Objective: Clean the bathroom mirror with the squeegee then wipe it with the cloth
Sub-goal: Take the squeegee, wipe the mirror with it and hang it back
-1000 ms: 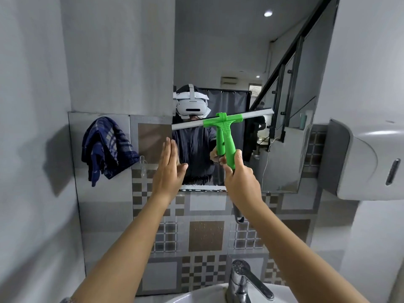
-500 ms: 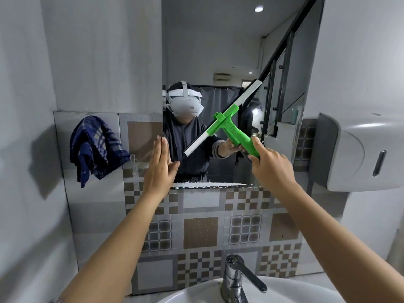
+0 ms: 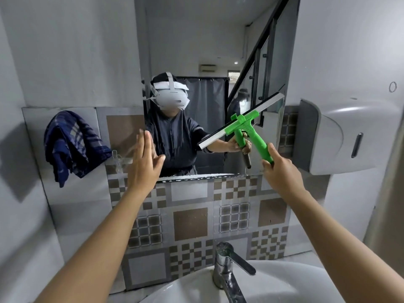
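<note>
My right hand [image 3: 281, 171] grips the lower end of the green squeegee [image 3: 251, 130]. Its white blade slants from lower left to upper right across the right part of the mirror [image 3: 207, 51]. My left hand [image 3: 145, 162] is flat and upright, fingers together, at the mirror's lower left corner, holding nothing. A dark blue checked cloth [image 3: 70, 145] hangs on the tiled wall left of the mirror. The mirror reflects a person wearing a headset.
A white paper dispenser [image 3: 349, 136] juts from the right wall close to the squeegee. Below are a chrome tap [image 3: 227, 267] and a white basin [image 3: 273, 287]. Patterned tiles [image 3: 190, 224] cover the wall under the mirror. A small clear hook sits beside the cloth.
The squeegee went from level at the mirror's middle to slanted and has shifted right and down. My right hand moved right with it. My left hand stayed at the lower left corner.
</note>
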The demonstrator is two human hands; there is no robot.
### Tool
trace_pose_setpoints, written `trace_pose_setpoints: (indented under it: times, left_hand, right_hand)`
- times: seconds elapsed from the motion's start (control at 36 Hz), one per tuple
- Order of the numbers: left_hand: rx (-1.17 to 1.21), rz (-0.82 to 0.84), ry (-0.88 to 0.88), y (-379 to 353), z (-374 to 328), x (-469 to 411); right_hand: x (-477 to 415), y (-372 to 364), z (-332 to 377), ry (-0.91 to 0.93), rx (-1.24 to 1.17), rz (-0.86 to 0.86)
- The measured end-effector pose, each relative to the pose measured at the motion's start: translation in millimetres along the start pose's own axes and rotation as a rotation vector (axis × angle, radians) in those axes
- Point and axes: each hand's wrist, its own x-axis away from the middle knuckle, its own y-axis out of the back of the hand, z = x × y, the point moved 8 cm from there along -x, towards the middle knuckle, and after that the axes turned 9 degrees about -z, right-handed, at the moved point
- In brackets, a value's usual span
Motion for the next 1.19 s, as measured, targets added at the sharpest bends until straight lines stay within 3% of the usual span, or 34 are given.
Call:
trace_pose_setpoints:
  times: [0.31,0.72,1.19]
  left_hand:
    - [-0.012,0.030,-0.029,3.7,0.1,-1.6]
    - [-0.153,0.045,-0.171,14.2,6.2,-30.7]
    - [-0.190,0.075,-0.284,27.8,-1.0,-61.2]
  right_hand:
    - [24.5,-31.1,-3.0,-0.215,-0.233,0.026]
    - [47.5,-54.9,13.0,-0.360,-0.465,-0.037]
    - [62.4,-67.3,84.1,-0.500,-0.721,-0.034]
